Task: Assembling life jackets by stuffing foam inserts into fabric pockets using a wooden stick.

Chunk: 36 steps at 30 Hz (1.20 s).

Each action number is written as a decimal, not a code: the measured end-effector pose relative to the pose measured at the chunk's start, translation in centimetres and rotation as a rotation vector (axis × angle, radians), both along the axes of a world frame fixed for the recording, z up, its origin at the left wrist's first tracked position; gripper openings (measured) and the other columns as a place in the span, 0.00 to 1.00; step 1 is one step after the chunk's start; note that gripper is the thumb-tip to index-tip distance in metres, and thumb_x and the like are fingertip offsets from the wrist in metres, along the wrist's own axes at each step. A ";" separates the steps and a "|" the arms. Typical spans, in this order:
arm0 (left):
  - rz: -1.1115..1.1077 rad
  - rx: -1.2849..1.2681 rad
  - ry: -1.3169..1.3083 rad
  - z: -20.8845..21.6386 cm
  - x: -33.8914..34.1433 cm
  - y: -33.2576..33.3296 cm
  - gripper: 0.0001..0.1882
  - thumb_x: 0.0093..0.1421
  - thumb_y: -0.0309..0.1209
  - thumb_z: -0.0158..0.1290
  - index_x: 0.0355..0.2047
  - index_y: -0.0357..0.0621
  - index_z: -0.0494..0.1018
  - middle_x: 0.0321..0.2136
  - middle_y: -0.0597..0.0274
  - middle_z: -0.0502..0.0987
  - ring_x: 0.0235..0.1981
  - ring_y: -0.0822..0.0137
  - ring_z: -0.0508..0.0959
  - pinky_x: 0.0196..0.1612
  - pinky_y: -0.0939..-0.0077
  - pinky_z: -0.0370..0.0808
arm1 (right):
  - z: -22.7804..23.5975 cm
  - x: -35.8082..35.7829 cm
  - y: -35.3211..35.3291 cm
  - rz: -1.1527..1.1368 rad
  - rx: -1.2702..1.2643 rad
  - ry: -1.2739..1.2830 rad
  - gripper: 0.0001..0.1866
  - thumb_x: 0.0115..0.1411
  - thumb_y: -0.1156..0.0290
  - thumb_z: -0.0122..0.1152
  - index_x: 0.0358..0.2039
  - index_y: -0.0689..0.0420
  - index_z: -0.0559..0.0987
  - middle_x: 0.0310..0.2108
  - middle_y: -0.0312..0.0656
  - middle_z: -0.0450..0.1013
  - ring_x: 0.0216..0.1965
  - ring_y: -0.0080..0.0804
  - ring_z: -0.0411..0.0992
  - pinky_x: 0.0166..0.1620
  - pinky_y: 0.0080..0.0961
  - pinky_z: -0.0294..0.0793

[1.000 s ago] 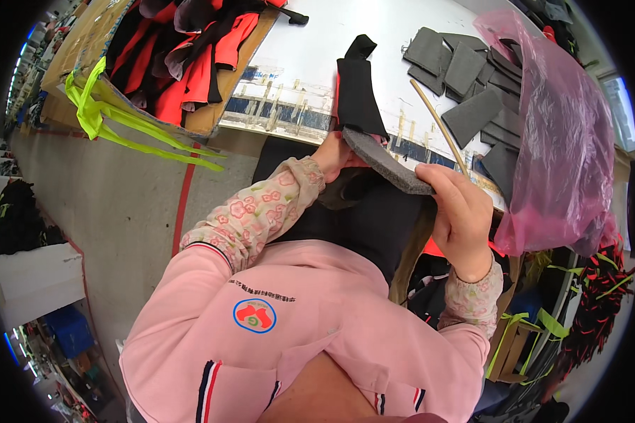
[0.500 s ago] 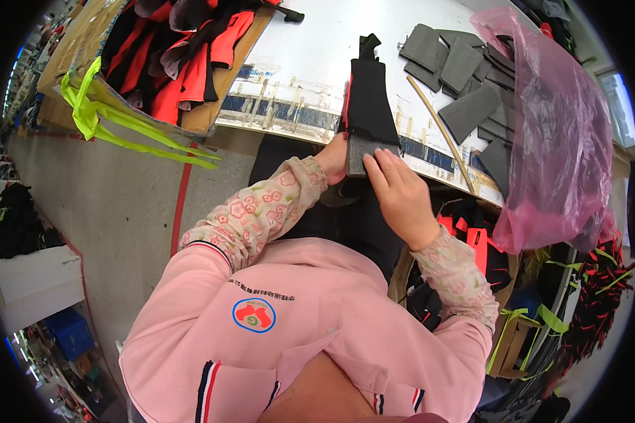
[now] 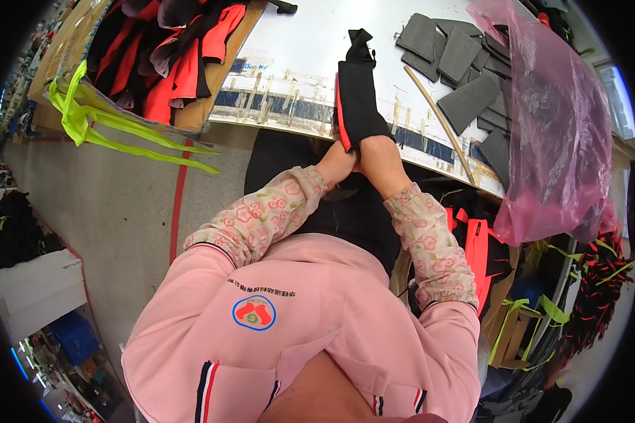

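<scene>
A black fabric sleeve [image 3: 363, 99] with a red side edge lies over the front edge of the white table. A black strap with a buckle [image 3: 360, 48] sticks out from its far end. At the sleeve's near end my left hand [image 3: 337, 164] is closed on the left corner. My right hand [image 3: 381, 162] is closed on the right side of that same end, touching the left hand. Its fingertips are hidden under the cloth. The grey pad seen earlier at this end does not show. Loose grey foam pads [image 3: 461, 55] lie in a pile to the right.
A cardboard box [image 3: 212, 84] of red and black pieces stands at the left, with yellow-green straps [image 3: 74, 113] hanging over it. A thin wooden stick [image 3: 437, 120] lies beside the pads. Pink plastic bag [image 3: 557, 141] drapes at the right. More red and black pieces [image 3: 476, 254] hang below the table.
My right hand has gone from lying flat on the grey pad to gripping the sleeve's near end, beside the left. The pad has gone from sight.
</scene>
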<state>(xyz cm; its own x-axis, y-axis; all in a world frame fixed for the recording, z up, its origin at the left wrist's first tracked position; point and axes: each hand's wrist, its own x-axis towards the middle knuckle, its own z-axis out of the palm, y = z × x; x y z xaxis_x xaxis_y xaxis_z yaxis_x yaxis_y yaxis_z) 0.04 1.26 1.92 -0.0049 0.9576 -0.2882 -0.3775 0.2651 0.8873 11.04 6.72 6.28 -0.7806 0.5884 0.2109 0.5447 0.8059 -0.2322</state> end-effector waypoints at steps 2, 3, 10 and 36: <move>0.018 -0.027 -0.010 -0.3 -0.1 -0.1 0.16 0.64 0.28 0.38 0.52 0.45 0.63 0.46 0.60 0.70 0.42 0.69 0.74 0.42 0.71 0.73 | -0.2 -0.1 -0.3 -0.002 -0.097 0.008 0.04 0.44 0.77 0.53 0.16 0.61 0.75 0.19 0.51 0.71 0.25 0.47 0.72 0.30 0.40 0.72; 0.009 -0.080 -0.038 0.1 -0.2 -0.3 0.16 0.63 0.27 0.38 0.52 0.45 0.63 0.46 0.61 0.71 0.42 0.70 0.73 0.41 0.72 0.73 | 0.1 -0.1 -0.9 -0.034 -0.182 -0.006 0.05 0.46 0.77 0.53 0.17 0.62 0.75 0.20 0.52 0.72 0.26 0.49 0.72 0.31 0.41 0.71; 0.005 0.063 0.016 -2.2 -0.9 -1.2 0.19 0.61 0.24 0.40 0.53 0.41 0.62 0.48 0.58 0.70 0.49 0.68 0.68 0.51 0.73 0.66 | -1.8 -1.1 -3.4 -0.123 -0.233 0.106 0.05 0.51 0.76 0.49 0.26 0.64 0.73 0.24 0.56 0.71 0.27 0.55 0.71 0.31 0.45 0.70; -0.044 -0.020 -0.195 -7.1 -2.7 -1.8 0.21 0.62 0.30 0.44 0.56 0.42 0.60 0.50 0.58 0.68 0.50 0.65 0.69 0.53 0.70 0.66 | -2.4 -2.2 -3.8 -0.171 -0.532 0.079 0.19 0.54 0.61 0.46 0.21 0.63 0.78 0.24 0.55 0.74 0.28 0.52 0.73 0.34 0.44 0.72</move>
<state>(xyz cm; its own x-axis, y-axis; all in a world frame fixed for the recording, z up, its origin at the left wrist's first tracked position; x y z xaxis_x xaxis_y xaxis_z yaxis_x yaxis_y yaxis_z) -2.70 -0.56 -5.18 0.0946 0.9497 -0.2984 -0.5291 0.3019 0.7930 8.87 2.87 3.84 -0.6584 0.7466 -0.0955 0.6222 0.4685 -0.6273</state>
